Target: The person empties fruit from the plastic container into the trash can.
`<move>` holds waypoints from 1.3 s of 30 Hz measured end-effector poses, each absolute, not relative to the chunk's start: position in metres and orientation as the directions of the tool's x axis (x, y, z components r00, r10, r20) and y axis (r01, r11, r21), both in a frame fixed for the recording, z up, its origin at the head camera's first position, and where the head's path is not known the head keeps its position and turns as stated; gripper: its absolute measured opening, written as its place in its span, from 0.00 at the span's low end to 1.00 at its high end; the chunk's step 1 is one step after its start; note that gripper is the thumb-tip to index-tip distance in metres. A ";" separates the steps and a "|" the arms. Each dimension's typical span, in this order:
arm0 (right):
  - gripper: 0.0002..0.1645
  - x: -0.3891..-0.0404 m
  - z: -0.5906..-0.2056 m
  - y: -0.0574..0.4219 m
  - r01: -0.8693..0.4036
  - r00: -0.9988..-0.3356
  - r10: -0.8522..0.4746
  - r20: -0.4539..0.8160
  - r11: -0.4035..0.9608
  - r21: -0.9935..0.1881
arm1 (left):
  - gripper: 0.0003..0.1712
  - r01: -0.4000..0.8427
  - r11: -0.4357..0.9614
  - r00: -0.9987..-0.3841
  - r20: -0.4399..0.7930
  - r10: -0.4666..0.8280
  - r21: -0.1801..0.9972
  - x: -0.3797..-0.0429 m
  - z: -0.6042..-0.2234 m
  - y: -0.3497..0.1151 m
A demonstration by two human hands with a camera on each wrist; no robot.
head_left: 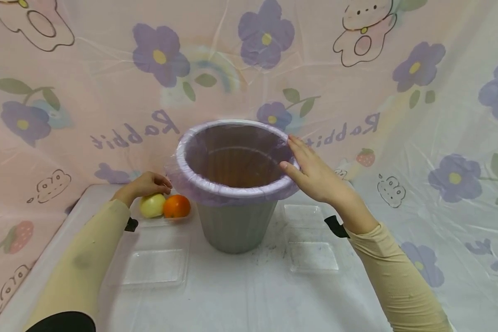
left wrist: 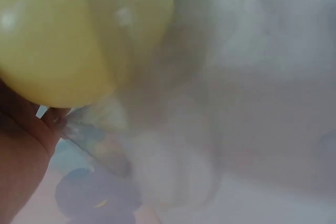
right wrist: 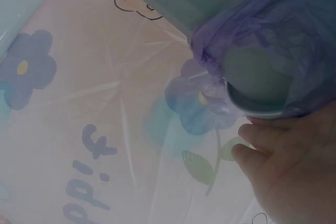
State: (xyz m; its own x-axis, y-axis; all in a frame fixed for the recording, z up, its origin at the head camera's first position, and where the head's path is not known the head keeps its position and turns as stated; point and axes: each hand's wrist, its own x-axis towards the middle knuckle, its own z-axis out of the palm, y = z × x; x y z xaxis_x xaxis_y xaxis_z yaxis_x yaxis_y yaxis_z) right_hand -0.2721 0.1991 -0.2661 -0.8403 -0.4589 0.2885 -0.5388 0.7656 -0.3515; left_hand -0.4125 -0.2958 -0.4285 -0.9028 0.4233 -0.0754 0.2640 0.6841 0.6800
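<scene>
A grey trash can (head_left: 237, 226), lined with a thin purple bag (head_left: 232, 196) folded over its rim, stands upright in the middle of the table. My right hand (head_left: 315, 175) rests on the right side of that rim with its fingers fairly straight. Left of the can, a pale yellow-green onion (head_left: 152, 206) and an orange-red tomato (head_left: 177, 206) sit side by side in a clear plastic box (head_left: 178, 219). Behind them is my left hand (head_left: 147, 184), fingers bent. In the left wrist view its fingertips pinch the edge of clear plastic beside the onion (left wrist: 68, 40).
Another clear plastic box (head_left: 155, 267) lies at the front left of the white-covered table (head_left: 232, 295). More clear plastic boxes (head_left: 313, 257) are right of the can. A flowered pink curtain (head_left: 216, 92) hangs close behind. Small dark specks dot the cover near the can.
</scene>
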 end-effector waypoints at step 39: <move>0.51 -0.272 -0.263 0.199 -0.545 -0.836 -0.472 0.279 0.770 -0.331 | 0.23 0.122 0.617 -0.993 0.091 0.081 0.777 -0.342 -0.358 -0.325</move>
